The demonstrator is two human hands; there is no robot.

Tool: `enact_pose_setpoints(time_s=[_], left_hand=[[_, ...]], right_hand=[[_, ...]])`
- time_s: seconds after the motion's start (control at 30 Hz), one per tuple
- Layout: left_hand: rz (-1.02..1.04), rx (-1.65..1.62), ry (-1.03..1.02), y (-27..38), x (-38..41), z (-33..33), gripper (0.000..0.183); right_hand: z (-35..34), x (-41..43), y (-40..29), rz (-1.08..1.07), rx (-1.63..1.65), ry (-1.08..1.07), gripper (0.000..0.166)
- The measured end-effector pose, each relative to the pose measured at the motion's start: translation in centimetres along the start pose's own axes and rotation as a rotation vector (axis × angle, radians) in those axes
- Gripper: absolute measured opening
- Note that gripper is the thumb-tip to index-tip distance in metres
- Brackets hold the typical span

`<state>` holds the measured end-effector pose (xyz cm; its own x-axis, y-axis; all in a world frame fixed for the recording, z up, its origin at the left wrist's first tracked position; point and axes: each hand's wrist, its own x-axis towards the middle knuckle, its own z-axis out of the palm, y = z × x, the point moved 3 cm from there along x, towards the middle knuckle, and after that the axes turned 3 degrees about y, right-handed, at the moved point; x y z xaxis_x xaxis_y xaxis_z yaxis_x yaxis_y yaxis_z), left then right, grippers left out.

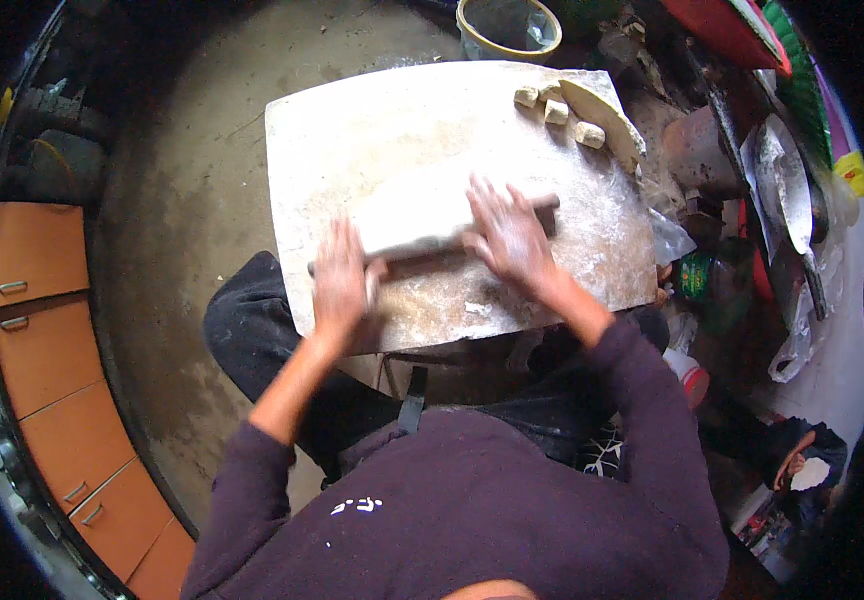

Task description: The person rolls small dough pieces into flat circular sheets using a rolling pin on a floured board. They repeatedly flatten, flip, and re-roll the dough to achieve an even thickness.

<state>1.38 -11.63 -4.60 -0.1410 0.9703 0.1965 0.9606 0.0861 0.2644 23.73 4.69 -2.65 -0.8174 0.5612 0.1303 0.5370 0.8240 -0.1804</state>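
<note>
A slim rolling pin (428, 249) lies slantwise across a floured board (432, 311) before me. Near the pin's left end, my left hand (345, 274) is laid over it with the fingers stretched forward. My right hand (505, 232) presses over the pin closer to its right end, fingers slightly spread. Both hands are blurred. Bright glare covers the board beyond the pin, so I cannot tell whether dough lies under it. Several short dough pieces (589, 135) sit at the far right corner, beside a flat, curved beige piece (606, 118) that may be dough.
A round bin (469, 43) stands beyond the board. Orange cabinets (41, 255) line the left. At right are a metal pan or ladle (786, 187), a plastic bottle (702, 277) and plastic bags (670, 236). Another person's hand (792, 461) at lower right holds a pale round piece (811, 474).
</note>
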Motion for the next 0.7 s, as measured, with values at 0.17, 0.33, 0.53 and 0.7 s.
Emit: enact_pose_setpoints(time_s=[0.17, 0.33, 0.53, 0.7], left_hand=[[-0.160, 0.195, 0.218, -14.2, 19.0, 4.4, 0.074], [-0.337, -0.015, 0.023, -11.9, 21.0, 2.8, 0.082], [-0.091, 0.138, 0.093, -5.0, 9.2, 0.0, 0.070], [0.064, -0.030, 0.114, 0.0, -0.7, -4.0, 0.051]], right_hand=[[0.8, 18.4, 6.2, 0.052, 0.054, 0.306, 0.064], [2.1, 19.0, 7.4, 0.217, 0.084, 0.227, 0.070], [0.5, 7.8, 3.8, 0.106, 0.003, 0.190, 0.070], [-2.4, -2.1, 2.8, 0.005, -0.001, 0.165, 0.059]])
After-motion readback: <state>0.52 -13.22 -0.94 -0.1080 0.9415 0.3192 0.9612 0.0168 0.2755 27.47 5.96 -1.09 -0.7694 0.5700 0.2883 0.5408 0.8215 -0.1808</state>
